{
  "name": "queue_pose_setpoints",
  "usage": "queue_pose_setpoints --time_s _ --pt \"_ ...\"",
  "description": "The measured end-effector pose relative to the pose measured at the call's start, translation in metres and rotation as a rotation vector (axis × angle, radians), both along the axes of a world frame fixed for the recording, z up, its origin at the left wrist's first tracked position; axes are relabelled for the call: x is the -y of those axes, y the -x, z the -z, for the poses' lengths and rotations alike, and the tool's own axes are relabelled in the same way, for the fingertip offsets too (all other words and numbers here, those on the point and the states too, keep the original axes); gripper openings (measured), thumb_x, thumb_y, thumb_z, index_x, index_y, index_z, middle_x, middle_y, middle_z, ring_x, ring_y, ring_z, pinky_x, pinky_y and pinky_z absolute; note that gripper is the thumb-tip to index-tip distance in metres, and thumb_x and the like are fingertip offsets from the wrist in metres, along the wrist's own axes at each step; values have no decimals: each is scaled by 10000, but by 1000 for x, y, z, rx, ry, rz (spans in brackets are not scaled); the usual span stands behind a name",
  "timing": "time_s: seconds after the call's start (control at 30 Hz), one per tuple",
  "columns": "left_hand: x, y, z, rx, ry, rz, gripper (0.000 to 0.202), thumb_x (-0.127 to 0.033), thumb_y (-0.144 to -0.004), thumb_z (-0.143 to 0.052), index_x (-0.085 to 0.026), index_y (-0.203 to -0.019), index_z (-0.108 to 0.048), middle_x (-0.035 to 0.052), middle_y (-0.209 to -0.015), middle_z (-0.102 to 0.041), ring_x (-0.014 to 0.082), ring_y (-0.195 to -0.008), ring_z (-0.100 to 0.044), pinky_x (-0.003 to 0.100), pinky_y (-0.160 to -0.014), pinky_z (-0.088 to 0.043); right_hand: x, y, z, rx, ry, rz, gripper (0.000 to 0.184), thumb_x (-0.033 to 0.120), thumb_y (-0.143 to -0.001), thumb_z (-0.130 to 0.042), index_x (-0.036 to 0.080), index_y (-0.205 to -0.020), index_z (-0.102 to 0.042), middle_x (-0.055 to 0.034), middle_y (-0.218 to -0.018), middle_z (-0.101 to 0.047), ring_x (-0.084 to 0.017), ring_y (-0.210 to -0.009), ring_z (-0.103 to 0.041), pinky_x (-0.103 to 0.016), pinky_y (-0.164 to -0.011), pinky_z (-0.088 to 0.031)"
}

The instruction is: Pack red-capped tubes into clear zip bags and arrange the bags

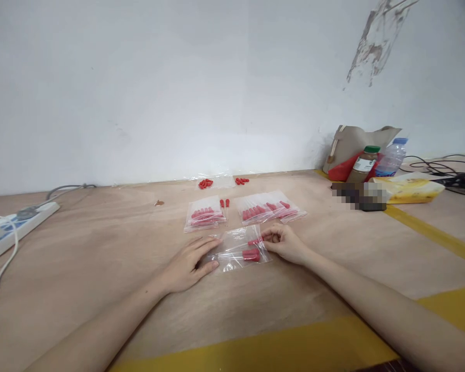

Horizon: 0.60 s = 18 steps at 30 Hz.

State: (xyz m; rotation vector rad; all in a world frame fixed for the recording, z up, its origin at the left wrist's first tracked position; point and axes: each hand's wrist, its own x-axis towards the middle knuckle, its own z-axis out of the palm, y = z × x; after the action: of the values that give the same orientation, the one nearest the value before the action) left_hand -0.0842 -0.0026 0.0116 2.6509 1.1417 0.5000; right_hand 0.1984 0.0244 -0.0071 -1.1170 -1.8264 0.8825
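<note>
A clear zip bag (232,266) lies flat in front of me, holding glass droppers with red rubber bulbs (251,254). My left hand (191,263) rests on the left end of this bag, fingers stretched out and thumb apart. At the bag's right end, my right hand (282,243) has its fingers closed on the red bulb of another dropper (256,241), which lies along the upper part of the bag. Two loose droppers (225,204) lie just beyond, between a stack of filled bags (203,214) on the left and a spread row of filled bags (256,207) on the right.
Near the wall are red rubber bulbs (205,183) and a few more (242,181). A white power strip (27,222) with cables sits left. On the right are a beige bag (352,139), two bottles, a yellow tissue pack (414,190) and black cables (459,181).
</note>
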Motion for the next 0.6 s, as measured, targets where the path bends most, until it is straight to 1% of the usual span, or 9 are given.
queue_pose_setpoints --time_s 0.07,0.13,0.17,0.2,0.27,0.33,0.4,0.5,0.6 --pt "0 0 0 3 -6 -1 435 -394 -882 -427 -267 -1295 -379 28 -1318 -429 211 -1208 -380 405 -1009 -334 -1 2 1 51 -50 -88 154 254 -707 -555 165 -770 -663 -7 -662 -587 -94 -575 -490 -215 -528 -378" --pt "0 0 1 7 -12 2 432 -392 -881 -431 -271 -1292 -383 29 -1308 -440 212 -1202 -387 409 -1004 -339 -1 2 1 72 -46 -177 200 256 -748 -506 173 -832 -667 -25 -749 -635 -125 -662 -545 -249 -612 -421" --pt "-1 0 1 6 -14 6 426 -389 -882 -428 -273 -1290 -387 29 -1309 -439 213 -1203 -388 412 -1002 -342 -1 0 1 60 -28 -189 212 266 -752 -506 173 -859 -663 -33 -800 -650 -140 -710 -565 -267 -654 -435" --pt "-1 1 2 4 -15 11 418 -387 -885 -423 -276 -1286 -394 30 -1314 -433 214 -1205 -387 414 -999 -345 -2 -2 0 38 -8 -171 221 282 -745 -519 169 -876 -656 -41 -841 -657 -152 -747 -577 -283 -686 -444" --pt "-1 1 1 -6 -13 21 394 -379 -891 -411 -283 -1273 -416 28 -1327 -416 211 -1213 -381 408 -999 -347 -5 -8 -2 -8 12 -62 241 312 -720 -548 154 -874 -646 -55 -859 -659 -160 -758 -585 -293 -692 -454" --pt "-1 1 1 -11 -13 26 375 -373 -892 -410 -286 -1255 -443 24 -1331 -409 206 -1217 -378 391 -1002 -349 -10 -13 -7 -15 -7 56 237 321 -704 -554 141 -834 -638 -55 -789 -655 -150 -688 -581 -275 -631 -455" --pt "0 0 0 -12 -18 27 368 -370 -889 -418 -285 -1244 -460 24 -1323 -418 206 -1217 -379 384 -1005 -349 -17 -12 -15 25 -63 136 209 308 -703 -547 143 -801 -630 -38 -711 -642 -134 -617 -567 -249 -573 -439" --pt "0 0 -1 -7 -23 26 363 -360 -888 -420 -281 -1240 -470 28 -1311 -435 207 -1211 -388 385 -999 -359 -36 6 -31 204 -150 212 158 255 -713 -532 156 -789 -630 -21 -694 -646 -121 -629 -579 -223 -596 -433" --pt "0 0 0 15 -15 24 368 -356 -883 -434 -273 -1239 -474 34 -1309 -445 214 -1208 -397 398 -992 -367 -65 40 -45 527 -126 301 189 209 -730 -513 158 -860 -641 -36 -809 -671 -127 -764 -602 -209 -708 -428"
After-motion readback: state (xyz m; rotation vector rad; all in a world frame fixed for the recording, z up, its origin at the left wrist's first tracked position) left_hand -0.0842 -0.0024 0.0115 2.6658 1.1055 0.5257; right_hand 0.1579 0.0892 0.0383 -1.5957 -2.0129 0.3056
